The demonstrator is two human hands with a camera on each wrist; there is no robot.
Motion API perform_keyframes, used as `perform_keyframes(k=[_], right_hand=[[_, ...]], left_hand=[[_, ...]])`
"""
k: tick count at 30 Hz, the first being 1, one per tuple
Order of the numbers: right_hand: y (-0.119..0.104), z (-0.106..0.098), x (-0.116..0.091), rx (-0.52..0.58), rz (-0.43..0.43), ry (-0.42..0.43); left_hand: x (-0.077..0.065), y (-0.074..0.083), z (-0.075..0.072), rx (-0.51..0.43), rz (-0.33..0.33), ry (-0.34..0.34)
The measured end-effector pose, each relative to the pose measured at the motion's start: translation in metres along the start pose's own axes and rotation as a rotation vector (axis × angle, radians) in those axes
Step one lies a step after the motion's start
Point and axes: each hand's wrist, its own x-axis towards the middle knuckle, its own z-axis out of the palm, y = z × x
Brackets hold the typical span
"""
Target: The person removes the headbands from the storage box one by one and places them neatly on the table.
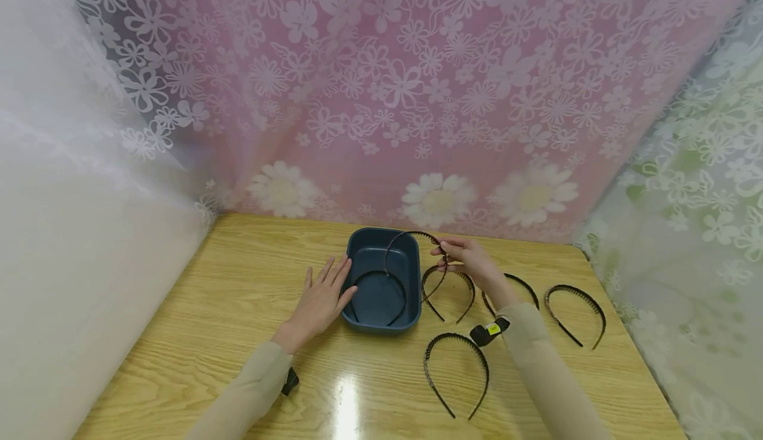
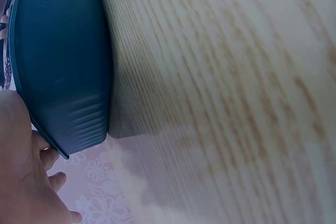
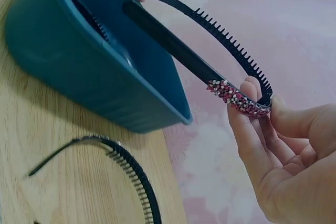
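Observation:
My left hand [image 1: 317, 302] rests with straight, spread fingers on the left rim of a dark blue plastic bin [image 1: 365, 254]. Over the bin's right side my right hand [image 1: 475, 266] pinches a black toothed headband [image 3: 239, 98] between thumb and fingers. Red and white beads cover the part near the grip, and the two free ends point toward the bin's inside in the right wrist view. One black headband [image 1: 379, 273] lies inside the bin. Just right of the bin, another headband [image 1: 473, 287] lies on the table below the held one.
Further headbands lie on the wooden table [image 1: 238, 334]: one toward the front [image 1: 486, 367], one partly behind the right forearm [image 1: 527, 284], and one at the far right [image 1: 603, 314]. A pink floral curtain [image 1: 357, 128] hangs behind the table.

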Motion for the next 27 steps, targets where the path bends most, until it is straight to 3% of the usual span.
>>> perform_keyframes(k=[6,27], right_hand=[[0.005,-0.016,-0.009,-0.03,-0.013,0.007],[0.028,-0.071,-0.048,0.098,-0.03,0.053]], left_hand=[[0.0,0.0,0.0,0.009,0.004,0.001],[0.001,0.0,0.001,-0.006,0.005,0.008]])
